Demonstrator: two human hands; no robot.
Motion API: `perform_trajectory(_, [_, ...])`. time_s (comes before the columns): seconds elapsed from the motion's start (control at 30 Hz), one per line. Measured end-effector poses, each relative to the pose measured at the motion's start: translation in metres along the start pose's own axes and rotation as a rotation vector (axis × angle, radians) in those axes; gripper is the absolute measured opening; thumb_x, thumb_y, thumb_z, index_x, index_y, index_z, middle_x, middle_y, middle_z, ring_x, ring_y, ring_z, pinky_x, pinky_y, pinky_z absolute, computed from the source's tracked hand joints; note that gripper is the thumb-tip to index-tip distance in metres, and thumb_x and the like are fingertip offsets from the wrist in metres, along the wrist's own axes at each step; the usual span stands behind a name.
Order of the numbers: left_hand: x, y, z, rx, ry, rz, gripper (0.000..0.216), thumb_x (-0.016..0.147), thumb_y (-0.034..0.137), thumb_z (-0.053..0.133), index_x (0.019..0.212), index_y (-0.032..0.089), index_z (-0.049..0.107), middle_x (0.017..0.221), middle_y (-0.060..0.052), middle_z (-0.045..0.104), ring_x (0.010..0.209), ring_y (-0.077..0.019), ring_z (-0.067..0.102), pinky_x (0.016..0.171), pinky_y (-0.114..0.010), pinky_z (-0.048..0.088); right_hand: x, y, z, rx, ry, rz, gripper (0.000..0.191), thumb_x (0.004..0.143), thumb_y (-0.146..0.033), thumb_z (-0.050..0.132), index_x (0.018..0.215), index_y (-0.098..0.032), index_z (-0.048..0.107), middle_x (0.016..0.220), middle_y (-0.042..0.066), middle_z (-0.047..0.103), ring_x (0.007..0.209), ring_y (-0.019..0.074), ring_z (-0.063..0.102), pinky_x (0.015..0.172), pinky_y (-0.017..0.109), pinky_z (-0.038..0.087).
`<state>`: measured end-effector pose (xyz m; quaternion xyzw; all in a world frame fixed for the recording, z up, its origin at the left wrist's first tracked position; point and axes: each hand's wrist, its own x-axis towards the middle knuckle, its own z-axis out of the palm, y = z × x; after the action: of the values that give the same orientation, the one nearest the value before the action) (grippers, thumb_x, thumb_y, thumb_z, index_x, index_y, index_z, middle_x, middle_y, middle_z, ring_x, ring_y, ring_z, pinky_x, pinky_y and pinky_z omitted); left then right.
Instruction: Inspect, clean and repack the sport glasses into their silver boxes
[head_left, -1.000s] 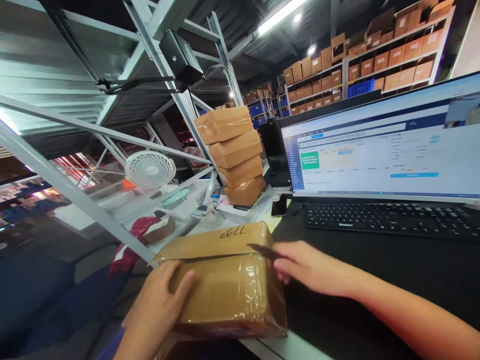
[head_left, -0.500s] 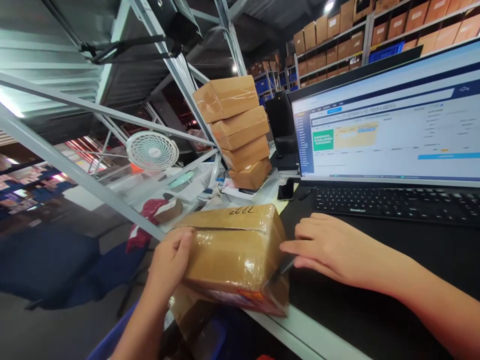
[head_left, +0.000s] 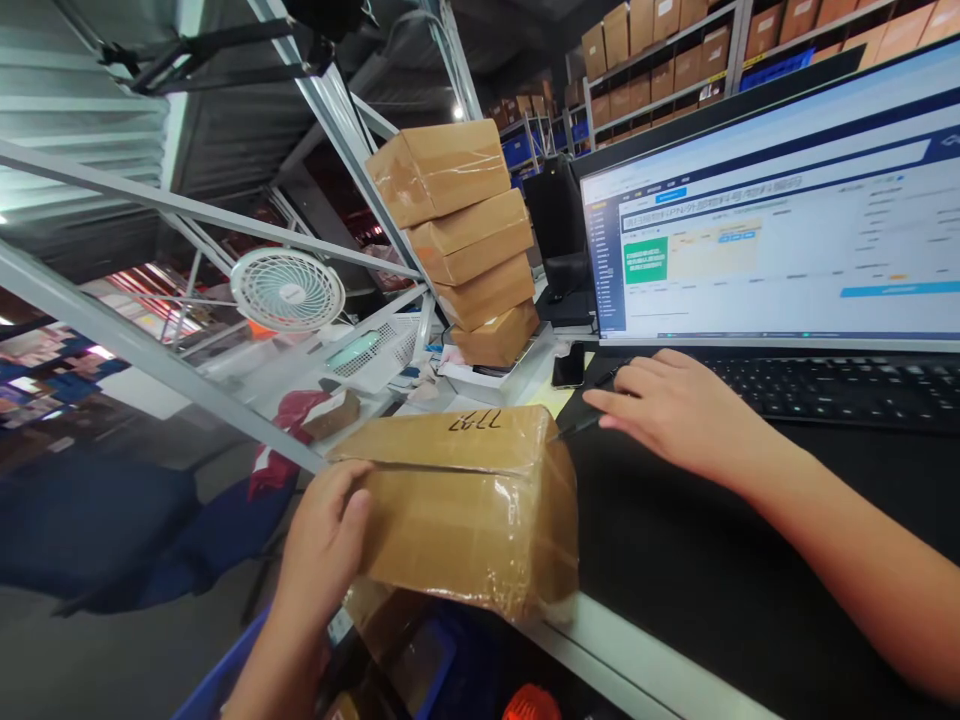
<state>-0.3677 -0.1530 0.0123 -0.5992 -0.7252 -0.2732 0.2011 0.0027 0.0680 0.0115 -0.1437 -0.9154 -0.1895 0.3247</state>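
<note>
A taped brown cardboard box (head_left: 450,530) sits at the front edge of the black desk top, its front overhanging a little. Handwritten dark figures mark its top, and a seam runs along the upper near edge. My left hand (head_left: 326,525) grips the box's left end, thumb against the near face. Above the desk, to the right of the box, my right hand (head_left: 667,405) is closed around a slim dark pointed tool (head_left: 579,426). The tip of that tool is at the upper right corner of the box; whether it is a knife I cannot tell.
Behind the box stand a leaning stack of several cartons (head_left: 465,235) and a phone (head_left: 568,366). A monitor (head_left: 780,220) and keyboard (head_left: 840,385) are at right. Metal bars (head_left: 150,345) and a fan (head_left: 289,290) are at left. A blue bin (head_left: 217,670) with cartons sits below the desk edge.
My right hand has moved up and away with the tool, from the box's lower right edge to its upper right corner. The left hand still holds the box, which has tilted slightly.
</note>
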Motion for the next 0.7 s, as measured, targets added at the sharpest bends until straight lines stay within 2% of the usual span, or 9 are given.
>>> perform_trajectory(0.13, [-0.003, -0.003, 0.001, -0.015, 0.015, 0.014, 0.053, 0.1, 0.056, 0.029, 0.109, 0.018, 0.065, 0.111, -0.012, 0.071, 0.107, -0.0296, 0.065, 0.095, -0.044, 0.05, -0.001, 0.012, 0.026, -0.001, 0.026, 0.043, 0.038, 0.106, -0.037, 0.04, 0.111, -0.017, 0.071, 0.08, 0.006, 0.061, 0.076, 0.0208, 0.051, 0.07, 0.034, 0.028])
perform_trajectory(0.27, [0.0, -0.003, 0.004, -0.028, 0.018, 0.008, 0.052, 0.099, 0.056, 0.03, 0.107, 0.019, 0.066, 0.109, -0.012, 0.071, 0.105, -0.0291, 0.066, 0.093, -0.043, 0.051, -0.003, 0.016, 0.038, 0.015, 0.013, 0.097, 0.038, 0.106, -0.037, 0.04, 0.114, -0.017, 0.071, 0.085, 0.008, 0.063, 0.08, 0.0217, 0.053, 0.073, 0.034, 0.03])
perform_trajectory(0.33, [0.0, -0.003, 0.004, -0.031, 0.023, -0.004, 0.052, 0.099, 0.056, 0.031, 0.106, 0.019, 0.066, 0.108, -0.012, 0.071, 0.105, -0.0296, 0.066, 0.093, -0.044, 0.051, -0.006, 0.023, 0.043, 0.14, -0.017, 0.262, 0.035, 0.104, -0.035, 0.045, 0.115, -0.016, 0.072, 0.089, 0.011, 0.065, 0.086, 0.0241, 0.055, 0.077, 0.036, 0.032])
perform_trajectory(0.43, [-0.001, -0.005, 0.005, -0.035, 0.022, -0.03, 0.049, 0.098, 0.055, 0.032, 0.106, 0.019, 0.065, 0.11, -0.012, 0.07, 0.107, -0.0304, 0.065, 0.095, -0.045, 0.05, -0.009, 0.03, 0.052, 0.529, 0.013, 0.646, 0.032, 0.098, -0.035, 0.052, 0.11, -0.014, 0.073, 0.096, 0.014, 0.066, 0.098, 0.029, 0.056, 0.086, 0.039, 0.035])
perform_trajectory(0.5, [-0.002, -0.005, 0.005, -0.032, 0.017, -0.046, 0.047, 0.097, 0.054, 0.033, 0.106, 0.019, 0.064, 0.11, -0.012, 0.07, 0.108, -0.0308, 0.064, 0.096, -0.045, 0.049, -0.007, 0.023, 0.055, 0.736, 0.044, 0.783, 0.039, 0.099, -0.04, 0.045, 0.108, -0.015, 0.073, 0.097, 0.013, 0.067, 0.096, 0.0278, 0.058, 0.085, 0.039, 0.039])
perform_trajectory(0.63, [0.001, 0.003, 0.006, -0.023, 0.019, -0.054, 0.044, 0.097, 0.051, 0.034, 0.105, 0.019, 0.063, 0.109, -0.012, 0.068, 0.107, -0.0312, 0.063, 0.094, -0.046, 0.048, 0.013, -0.019, 0.054, 1.008, -0.007, 0.802, 0.055, 0.1, -0.055, 0.029, 0.109, -0.017, 0.069, 0.085, 0.006, 0.066, 0.072, 0.0189, 0.058, 0.066, 0.031, 0.046])
perform_trajectory(0.7, [0.003, 0.01, 0.004, -0.015, 0.055, -0.037, 0.041, 0.096, 0.05, 0.036, 0.103, 0.018, 0.061, 0.107, -0.012, 0.067, 0.104, -0.0313, 0.062, 0.092, -0.046, 0.048, 0.028, -0.04, 0.053, 1.119, -0.016, 0.81, 0.054, 0.098, -0.058, 0.032, 0.111, -0.019, 0.067, 0.089, 0.004, 0.067, 0.073, 0.0174, 0.059, 0.066, 0.03, 0.047])
